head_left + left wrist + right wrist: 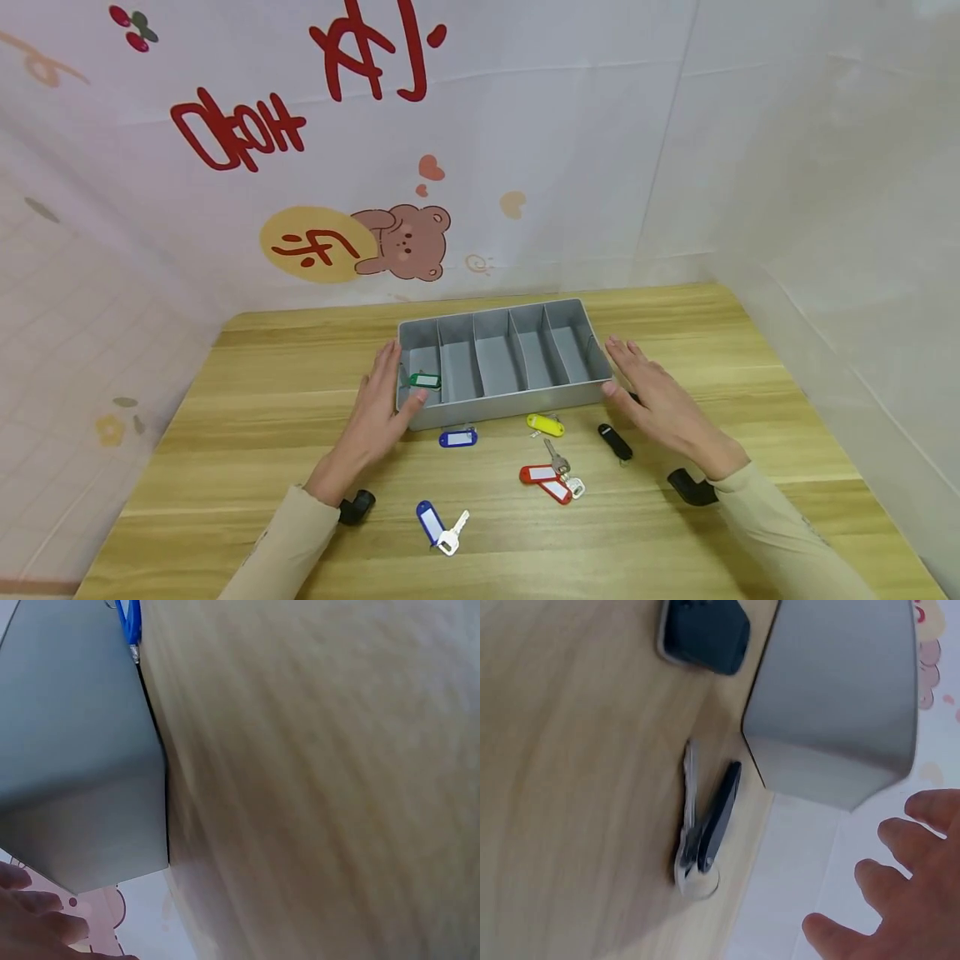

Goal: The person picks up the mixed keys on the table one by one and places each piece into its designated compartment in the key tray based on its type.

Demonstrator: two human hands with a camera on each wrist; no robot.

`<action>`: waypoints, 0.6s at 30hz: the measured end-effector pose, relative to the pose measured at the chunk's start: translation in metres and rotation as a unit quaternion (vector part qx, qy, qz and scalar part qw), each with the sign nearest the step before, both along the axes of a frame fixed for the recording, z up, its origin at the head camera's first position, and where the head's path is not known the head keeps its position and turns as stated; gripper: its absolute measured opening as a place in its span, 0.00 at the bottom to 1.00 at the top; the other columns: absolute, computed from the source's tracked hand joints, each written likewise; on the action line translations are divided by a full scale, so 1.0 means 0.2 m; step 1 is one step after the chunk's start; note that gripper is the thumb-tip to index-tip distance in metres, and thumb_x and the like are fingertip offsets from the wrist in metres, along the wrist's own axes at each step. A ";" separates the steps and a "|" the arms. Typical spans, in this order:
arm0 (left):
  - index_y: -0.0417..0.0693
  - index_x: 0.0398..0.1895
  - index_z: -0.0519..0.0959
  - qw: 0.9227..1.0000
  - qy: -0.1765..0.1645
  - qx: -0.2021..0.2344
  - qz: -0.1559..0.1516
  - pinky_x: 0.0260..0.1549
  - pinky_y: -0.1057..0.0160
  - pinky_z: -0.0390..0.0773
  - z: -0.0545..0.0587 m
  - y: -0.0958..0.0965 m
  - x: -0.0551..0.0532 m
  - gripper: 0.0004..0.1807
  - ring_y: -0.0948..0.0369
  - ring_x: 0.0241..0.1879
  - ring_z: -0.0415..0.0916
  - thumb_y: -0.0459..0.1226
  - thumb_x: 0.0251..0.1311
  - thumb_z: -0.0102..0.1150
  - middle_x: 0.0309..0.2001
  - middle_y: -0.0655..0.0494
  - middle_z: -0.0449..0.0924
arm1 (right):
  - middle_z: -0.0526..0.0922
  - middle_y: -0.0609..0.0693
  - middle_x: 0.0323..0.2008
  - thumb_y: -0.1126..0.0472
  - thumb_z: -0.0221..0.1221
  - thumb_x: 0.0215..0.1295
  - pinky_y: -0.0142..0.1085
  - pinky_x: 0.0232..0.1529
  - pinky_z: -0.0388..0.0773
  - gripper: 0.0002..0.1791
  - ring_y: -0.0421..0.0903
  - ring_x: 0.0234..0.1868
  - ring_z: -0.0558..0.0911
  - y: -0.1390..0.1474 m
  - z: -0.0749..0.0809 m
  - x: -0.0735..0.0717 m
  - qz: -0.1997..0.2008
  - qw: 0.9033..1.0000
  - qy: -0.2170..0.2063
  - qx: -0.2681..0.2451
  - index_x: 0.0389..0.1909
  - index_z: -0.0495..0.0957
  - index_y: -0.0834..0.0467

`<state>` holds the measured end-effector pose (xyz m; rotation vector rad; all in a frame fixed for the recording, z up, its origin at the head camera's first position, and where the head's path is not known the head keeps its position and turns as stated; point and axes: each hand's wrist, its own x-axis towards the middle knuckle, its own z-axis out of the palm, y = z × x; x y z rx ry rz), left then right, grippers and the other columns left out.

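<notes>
A grey divided tray [507, 407] stands between both hands on the wooden table. At its left end is my left hand [372, 418], fingers straight along the side and thumb over the front corner. My right hand [660, 402] lies by the right end, fingers extended and slightly spread, with nothing in them. A green key tag [425, 381] sits in the leftmost compartment. Below my right hand, the right wrist view shows a black key tag [721, 817] on a ring with a key [690, 780]. The head view mostly hides that pair behind the hand.
In front of the tray lie a blue tag [457, 438], a yellow tag [545, 425] and another black tag [617, 442]. Nearer me are two red tags [538, 474] with keys and a second blue tag [430, 520] with a silver key [453, 534]. A printed curtain [570, 167] hangs behind.
</notes>
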<state>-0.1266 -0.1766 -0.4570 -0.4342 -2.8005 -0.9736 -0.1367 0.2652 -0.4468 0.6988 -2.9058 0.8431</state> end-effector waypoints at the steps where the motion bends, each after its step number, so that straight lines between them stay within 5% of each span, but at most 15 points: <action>1: 0.36 0.83 0.45 1.000 0.000 -0.008 0.001 0.70 0.25 0.45 0.00 0.00 0.00 0.48 0.40 0.81 0.40 0.57 0.75 0.48 0.83 0.39 0.40 | 0.53 0.60 0.81 0.48 0.50 0.82 0.67 0.73 0.51 0.38 0.64 0.81 0.50 0.02 0.01 0.00 0.000 1.000 -0.002 -0.010 0.83 0.50 0.58; 10: 0.35 0.83 0.42 0.999 -0.028 -0.030 0.010 0.71 0.26 0.44 -0.02 0.03 0.00 0.49 0.39 0.81 0.39 0.58 0.75 0.46 0.84 0.39 0.37 | 0.56 0.61 0.80 0.49 0.50 0.82 0.70 0.70 0.57 0.34 0.65 0.79 0.56 0.16 0.04 0.04 -0.035 0.998 -0.029 -0.050 0.83 0.55 0.53; 18: 0.36 0.83 0.39 0.998 -0.050 -0.037 0.013 0.71 0.26 0.45 -0.01 0.02 0.00 0.51 0.39 0.81 0.39 0.60 0.74 0.46 0.84 0.40 0.36 | 0.70 0.60 0.73 0.51 0.58 0.78 0.66 0.64 0.67 0.31 0.67 0.71 0.70 0.26 0.02 0.05 -0.042 0.997 -0.031 -0.062 0.77 0.66 0.57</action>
